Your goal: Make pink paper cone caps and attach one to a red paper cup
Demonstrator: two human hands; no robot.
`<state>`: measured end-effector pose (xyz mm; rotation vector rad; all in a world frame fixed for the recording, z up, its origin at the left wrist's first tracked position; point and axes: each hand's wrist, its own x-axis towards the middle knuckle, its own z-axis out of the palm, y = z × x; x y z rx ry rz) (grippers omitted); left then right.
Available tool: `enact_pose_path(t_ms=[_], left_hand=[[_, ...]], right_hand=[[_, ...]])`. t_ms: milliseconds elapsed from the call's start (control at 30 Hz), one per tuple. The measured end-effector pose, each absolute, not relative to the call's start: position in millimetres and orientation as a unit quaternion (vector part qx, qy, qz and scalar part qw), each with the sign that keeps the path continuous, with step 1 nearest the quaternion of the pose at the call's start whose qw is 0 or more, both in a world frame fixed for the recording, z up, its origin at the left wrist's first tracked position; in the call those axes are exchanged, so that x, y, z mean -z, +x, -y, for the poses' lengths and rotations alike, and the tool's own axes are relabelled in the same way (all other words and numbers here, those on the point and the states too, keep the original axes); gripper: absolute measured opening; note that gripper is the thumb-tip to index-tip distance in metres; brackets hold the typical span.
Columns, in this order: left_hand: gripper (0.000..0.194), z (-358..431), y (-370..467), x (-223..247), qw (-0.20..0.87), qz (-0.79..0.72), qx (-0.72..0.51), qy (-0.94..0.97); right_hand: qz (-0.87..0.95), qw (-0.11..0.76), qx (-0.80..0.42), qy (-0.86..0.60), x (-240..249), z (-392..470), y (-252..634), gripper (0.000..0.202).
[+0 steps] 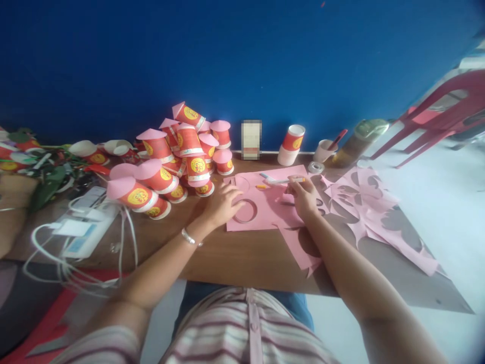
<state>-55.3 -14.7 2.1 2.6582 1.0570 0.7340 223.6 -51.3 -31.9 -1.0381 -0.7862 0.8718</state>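
My left hand point(226, 205) rests with fingers apart on the left edge of a pink paper sheet point(265, 217), its thumb by a thin ring point(255, 211) lying flat there. Above the ring a circle outline shows faintly on the sheet. Over the sheet's right part, my right hand point(304, 196) is closed on a slim white pen with an orange end point(298, 180). A small yellow piece point(261, 187) lies left of that hand. What look like scissors point(320, 203) are partly hidden under it.
Pink offcuts point(364, 197) with round holes spread across the right side. Red paper-cup lanterns point(197, 167) with pink cone tops are piled at left, beside a power strip point(89, 230) with white cables. Stacked cups point(291, 145), a tape roll point(316, 167) and a bottle point(354, 141) stand behind.
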Motion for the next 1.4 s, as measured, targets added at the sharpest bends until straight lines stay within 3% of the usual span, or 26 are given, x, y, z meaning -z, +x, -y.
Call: enact_pose_path(t_ms=[167, 567, 967, 1400], left_hand=[[0.049, 49.7, -69.6, 3.5, 0.076, -0.374, -0.203, 0.902], [0.063, 49.7, -61.7, 12.7, 0.070, -0.367, -0.196, 0.907], [0.055, 45.7, -60.6, 15.0, 0.084, -0.378, -0.191, 0.902], [0.043, 47.0, -56.7, 17.9, 0.087, -0.403, -0.199, 0.889]], right_hand=[[0.368, 0.695, -0.391, -0.478, 34.8, 53.0, 220.3, 0.029], [0.366, 0.690, -0.392, -0.485, 32.6, 55.6, 221.1, 0.031], [0.401, 0.670, -0.390, -0.488, 35.1, 58.6, 218.1, 0.030], [0.512, 0.560, -0.399, -0.515, 12.8, 49.4, 187.2, 0.042]])
